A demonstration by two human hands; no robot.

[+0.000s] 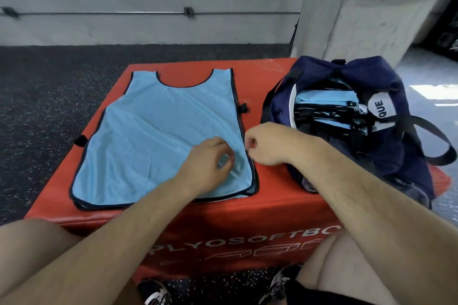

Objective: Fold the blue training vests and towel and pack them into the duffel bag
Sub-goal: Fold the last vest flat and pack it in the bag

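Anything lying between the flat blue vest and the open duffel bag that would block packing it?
Nothing visible does. The vest lies flat on the red box; the duffel bag stands open right of it, only bare box top between. The right hand pinches the vest's right edge there. Folded vests already lie inside the bag.

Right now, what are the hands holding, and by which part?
The blue vest: right hand pinches its right side edge near the hem; left hand pinches the fabric just inside that edge.
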